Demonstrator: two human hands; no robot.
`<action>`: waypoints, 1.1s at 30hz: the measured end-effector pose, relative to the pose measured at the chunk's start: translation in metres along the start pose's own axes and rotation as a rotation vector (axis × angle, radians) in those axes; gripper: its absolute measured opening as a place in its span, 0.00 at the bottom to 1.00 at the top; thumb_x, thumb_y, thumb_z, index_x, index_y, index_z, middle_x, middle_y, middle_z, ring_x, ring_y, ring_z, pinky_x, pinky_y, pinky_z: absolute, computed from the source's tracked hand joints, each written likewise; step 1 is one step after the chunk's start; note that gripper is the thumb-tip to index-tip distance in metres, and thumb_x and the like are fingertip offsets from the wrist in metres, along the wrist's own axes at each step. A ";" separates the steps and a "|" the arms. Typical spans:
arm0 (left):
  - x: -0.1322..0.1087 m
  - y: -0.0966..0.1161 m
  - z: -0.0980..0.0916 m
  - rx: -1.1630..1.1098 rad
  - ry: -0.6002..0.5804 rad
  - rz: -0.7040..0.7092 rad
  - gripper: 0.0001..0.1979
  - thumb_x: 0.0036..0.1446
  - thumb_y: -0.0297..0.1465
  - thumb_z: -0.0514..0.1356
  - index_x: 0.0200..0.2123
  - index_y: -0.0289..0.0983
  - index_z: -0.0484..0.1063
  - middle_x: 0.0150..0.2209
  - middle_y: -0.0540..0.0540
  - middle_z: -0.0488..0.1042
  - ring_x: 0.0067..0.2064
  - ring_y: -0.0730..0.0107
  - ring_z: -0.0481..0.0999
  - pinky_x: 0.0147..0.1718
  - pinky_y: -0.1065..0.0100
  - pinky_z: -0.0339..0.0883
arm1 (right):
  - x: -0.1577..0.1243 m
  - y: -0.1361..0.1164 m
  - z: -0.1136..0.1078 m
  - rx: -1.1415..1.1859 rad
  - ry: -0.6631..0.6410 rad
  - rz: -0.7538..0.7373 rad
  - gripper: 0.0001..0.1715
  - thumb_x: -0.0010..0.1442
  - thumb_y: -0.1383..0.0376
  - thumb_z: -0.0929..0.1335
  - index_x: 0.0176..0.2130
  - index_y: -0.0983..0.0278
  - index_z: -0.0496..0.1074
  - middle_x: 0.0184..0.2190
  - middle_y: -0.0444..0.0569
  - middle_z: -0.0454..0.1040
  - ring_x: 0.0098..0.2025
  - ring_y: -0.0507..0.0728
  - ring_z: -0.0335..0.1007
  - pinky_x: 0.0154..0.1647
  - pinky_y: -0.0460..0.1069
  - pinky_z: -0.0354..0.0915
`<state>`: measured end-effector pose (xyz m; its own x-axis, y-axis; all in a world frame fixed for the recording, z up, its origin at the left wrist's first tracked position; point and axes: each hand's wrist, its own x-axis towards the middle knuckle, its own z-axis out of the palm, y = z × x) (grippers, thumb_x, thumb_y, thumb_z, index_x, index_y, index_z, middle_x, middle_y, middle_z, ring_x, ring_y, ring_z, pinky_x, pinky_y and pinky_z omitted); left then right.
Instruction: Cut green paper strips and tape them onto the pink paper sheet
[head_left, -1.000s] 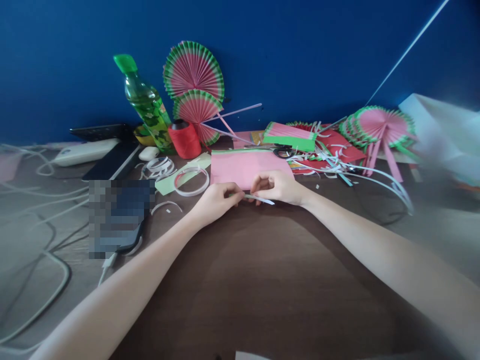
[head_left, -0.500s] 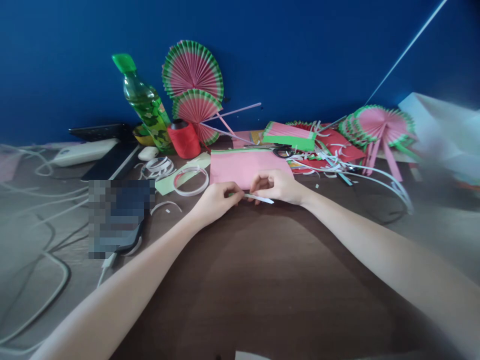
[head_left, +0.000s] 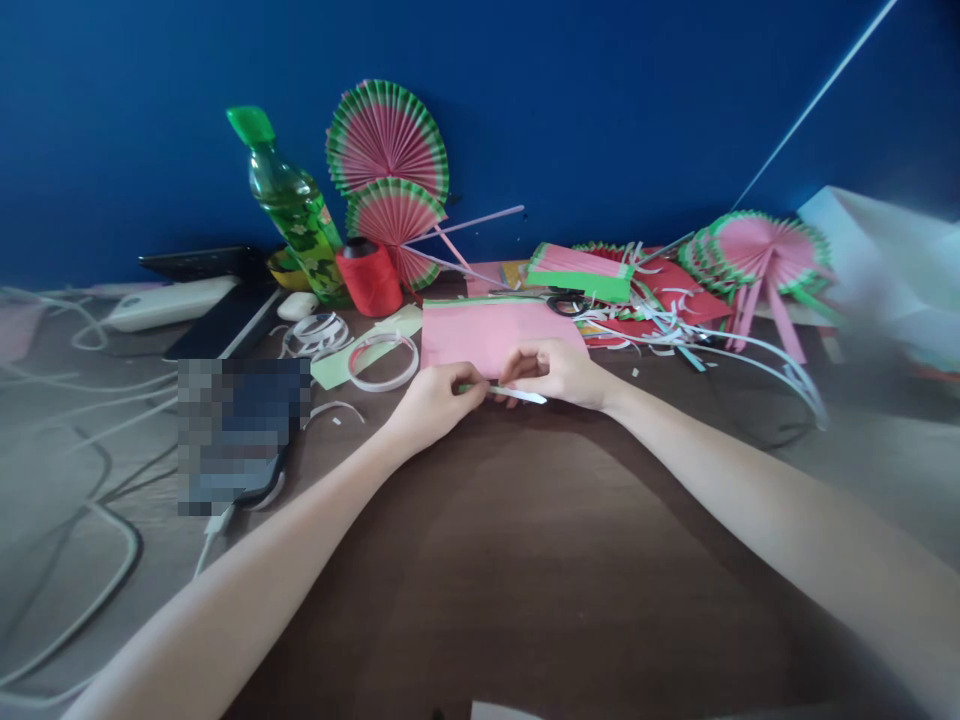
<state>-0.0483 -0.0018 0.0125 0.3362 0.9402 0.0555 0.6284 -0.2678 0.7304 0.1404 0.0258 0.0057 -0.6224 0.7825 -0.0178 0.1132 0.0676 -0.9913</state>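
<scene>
My left hand (head_left: pixel 442 400) pinches the left end of a narrow whitish paper strip (head_left: pixel 525 396) between thumb and fingertips. Closed on the same strip from the right is my right hand (head_left: pixel 551 375), its fingers bent and the strip's free end poking out below them. A pink sheet (head_left: pixel 491 330) with a green band along its far edge lies flat just behind both hands. Whether the strip is joined to that sheet is hidden by my fingers. Left of my left hand sits a roll of double-sided tape (head_left: pixel 382 385), partly over a pale green paper (head_left: pixel 331 370).
Pleated watermelon fans (head_left: pixel 388 135) lean on the blue wall, beside a green bottle (head_left: pixel 289 205) and red thread spool (head_left: pixel 369 280). Scissors (head_left: pixel 566 302) and paper scraps (head_left: pixel 660 310) lie at the back right. A phone (head_left: pixel 244 430) and cables (head_left: pixel 124 520) are on the left.
Almost nothing differs. Both hands keep their hold at the same spot, and the strip's free end has shifted very slightly.
</scene>
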 end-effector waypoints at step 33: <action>0.000 0.000 0.003 0.017 0.043 0.013 0.08 0.49 0.30 0.54 0.24 0.34 0.71 0.20 0.53 0.69 0.23 0.77 0.63 0.26 0.73 0.57 | 0.001 0.000 0.002 0.021 0.007 0.021 0.11 0.44 0.69 0.72 0.30 0.68 0.67 0.23 0.44 0.74 0.26 0.50 0.72 0.28 0.45 0.66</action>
<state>-0.0464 -0.0025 0.0102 0.3147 0.9445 0.0944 0.6357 -0.2836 0.7180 0.1384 0.0257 0.0052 -0.6144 0.7881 -0.0377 0.1097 0.0380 -0.9932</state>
